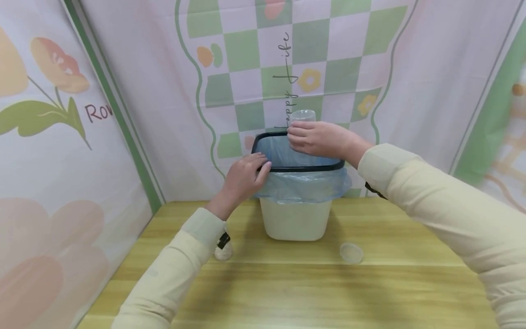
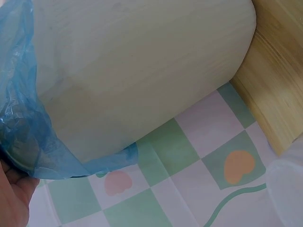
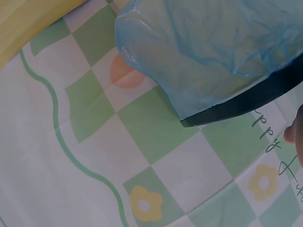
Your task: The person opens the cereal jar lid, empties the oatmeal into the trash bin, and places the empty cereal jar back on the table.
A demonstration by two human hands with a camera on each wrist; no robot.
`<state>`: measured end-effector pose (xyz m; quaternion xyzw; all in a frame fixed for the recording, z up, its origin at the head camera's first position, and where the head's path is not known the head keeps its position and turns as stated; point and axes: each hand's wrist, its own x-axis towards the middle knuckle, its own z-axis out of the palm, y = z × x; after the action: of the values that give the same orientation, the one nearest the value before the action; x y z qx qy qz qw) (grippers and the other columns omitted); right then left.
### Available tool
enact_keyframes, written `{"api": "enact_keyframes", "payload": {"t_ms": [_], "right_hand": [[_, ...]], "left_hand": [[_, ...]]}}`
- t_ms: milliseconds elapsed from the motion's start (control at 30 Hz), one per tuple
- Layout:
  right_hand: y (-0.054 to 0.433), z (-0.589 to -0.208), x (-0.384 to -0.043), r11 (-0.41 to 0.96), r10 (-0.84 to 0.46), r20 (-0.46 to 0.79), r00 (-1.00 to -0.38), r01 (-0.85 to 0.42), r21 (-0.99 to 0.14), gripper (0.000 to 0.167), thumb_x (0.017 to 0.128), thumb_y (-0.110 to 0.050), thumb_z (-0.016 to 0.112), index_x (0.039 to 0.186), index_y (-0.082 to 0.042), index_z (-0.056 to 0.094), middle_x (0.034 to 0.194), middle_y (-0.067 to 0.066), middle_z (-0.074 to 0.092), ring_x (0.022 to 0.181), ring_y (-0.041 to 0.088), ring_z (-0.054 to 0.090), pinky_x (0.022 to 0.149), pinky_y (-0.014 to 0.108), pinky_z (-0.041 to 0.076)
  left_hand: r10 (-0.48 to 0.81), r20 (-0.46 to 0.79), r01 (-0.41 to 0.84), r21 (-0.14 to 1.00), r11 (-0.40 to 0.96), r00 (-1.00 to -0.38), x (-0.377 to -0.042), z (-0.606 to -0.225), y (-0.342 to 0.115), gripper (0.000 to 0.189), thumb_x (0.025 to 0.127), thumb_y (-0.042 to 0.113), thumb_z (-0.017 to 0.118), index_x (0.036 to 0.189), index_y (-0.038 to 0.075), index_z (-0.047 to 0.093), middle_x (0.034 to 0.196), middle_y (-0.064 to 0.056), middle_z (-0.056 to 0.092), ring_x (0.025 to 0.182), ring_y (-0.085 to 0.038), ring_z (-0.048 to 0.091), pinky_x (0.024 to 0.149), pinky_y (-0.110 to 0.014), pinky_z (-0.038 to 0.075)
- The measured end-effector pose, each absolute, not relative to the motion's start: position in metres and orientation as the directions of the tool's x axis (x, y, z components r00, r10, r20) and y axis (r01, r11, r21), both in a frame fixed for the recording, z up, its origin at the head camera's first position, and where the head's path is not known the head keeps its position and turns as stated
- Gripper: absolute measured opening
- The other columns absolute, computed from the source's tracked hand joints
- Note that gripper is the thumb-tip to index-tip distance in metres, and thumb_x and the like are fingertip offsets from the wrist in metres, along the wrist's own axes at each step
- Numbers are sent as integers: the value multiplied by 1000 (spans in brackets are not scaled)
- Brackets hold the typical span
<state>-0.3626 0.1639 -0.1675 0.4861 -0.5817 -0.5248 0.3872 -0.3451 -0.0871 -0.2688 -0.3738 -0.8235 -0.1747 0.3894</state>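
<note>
A cream trash bin (image 1: pixel 296 221) with a black rim (image 1: pixel 302 169) stands on the table, lined with a blue plastic bag (image 1: pixel 304 185) folded over its outside. My left hand (image 1: pixel 245 177) grips the rim at its front left corner, over the bag; only part of that hand shows in the left wrist view. Above the bin's opening, my right hand (image 1: pixel 318 138) holds a clear plastic cup (image 1: pixel 304 115), whose end sticks up past the fingers. The rest of the cup is hidden by the hand. Just a bit of the right hand enters the right wrist view.
A round clear lid (image 1: pixel 351 252) lies on the wooden table (image 1: pixel 296 292), right of the bin. Behind my left wrist is a small clear container (image 1: pixel 223 252), partly covered. A checkered curtain (image 1: pixel 242 45) hangs close behind the bin.
</note>
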Motion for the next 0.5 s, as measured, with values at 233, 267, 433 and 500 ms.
{"api": "enact_keyframes", "payload": {"t_ms": [233,267,433,500], "right_hand": [[167,-165,-360,75,-978,28,-208,-221,972,38,86,0,71,122,-9,64,125,12,58,121,28,51,113,39,28],[168,-165,-360,97,-977,48,-207,-234,967,39,85,1,71,122,-9,64,125,13,58,120,28,51,112,39,29],[170,-165,-358,242,-955,169,-245,-306,921,39,83,8,70,120,-3,64,118,17,59,115,31,52,108,41,35],[171,-165,-357,302,-929,203,-310,-319,898,42,82,10,70,122,-2,63,118,18,59,114,32,52,106,42,36]], "left_hand": [[482,770,753,-4,657,-417,-346,-269,-87,31,99,22,52,105,-1,73,107,-15,70,110,-27,63,97,-38,48],[482,771,755,-2,655,-417,-346,-269,-87,31,99,21,52,105,-2,73,107,-15,70,110,-27,63,97,-38,48],[481,768,757,8,654,-423,-344,-269,-88,31,99,21,53,106,-3,72,108,-16,70,111,-28,62,97,-40,48],[481,762,753,12,658,-433,-343,-268,-88,31,99,20,53,107,-3,72,109,-16,69,111,-28,62,97,-40,48]]}}
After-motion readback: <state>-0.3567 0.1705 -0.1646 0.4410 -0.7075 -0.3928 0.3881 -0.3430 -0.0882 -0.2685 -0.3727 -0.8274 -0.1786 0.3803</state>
